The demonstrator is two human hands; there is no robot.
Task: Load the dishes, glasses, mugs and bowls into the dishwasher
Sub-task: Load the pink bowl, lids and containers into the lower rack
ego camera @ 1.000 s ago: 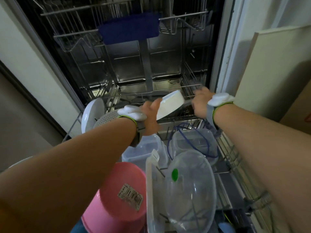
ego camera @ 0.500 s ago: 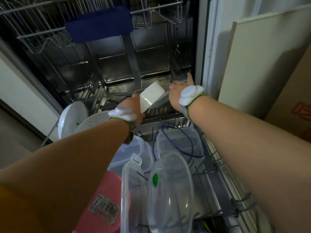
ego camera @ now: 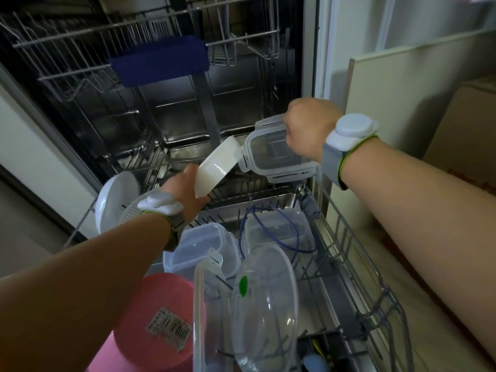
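White rectangular dish (ego camera: pixel 218 163): held tilted above the far end of the lower rack (ego camera: pixel 357 253), its upper corner just beside the clear container lid. The left hand (ego camera: pixel 188 194) grips the dish at its lower end, thumb along the near edge, fingers hidden behind it.

Clear container lid (ego camera: pixel 279 154) with snap flaps: held in the air over the back right of the rack, tilted. The right hand (ego camera: pixel 308 130) is closed in a fist around the lid's right edge. Both wrists carry grey bands with white pods.

Lower rack, pulled out of the open dishwasher (ego camera: pixel 188 108): a white plate (ego camera: pixel 115 200) stands on edge at the far left, with a white perforated piece (ego camera: pixel 131 213) just beside it. In the middle lie two clear plastic containers (ego camera: pixel 204 245), the right one with a blue seal ring (ego camera: pixel 268 226) looped over it. Nearer the camera stand a clear domed cover (ego camera: pixel 265 312) with a green tab, a clear lid on edge, and a pink bowl (ego camera: pixel 158 318) bearing a barcode sticker.

Upper rack (ego camera: pixel 80 49): pushed in, with a dark blue item (ego camera: pixel 161 61) at its front edge.
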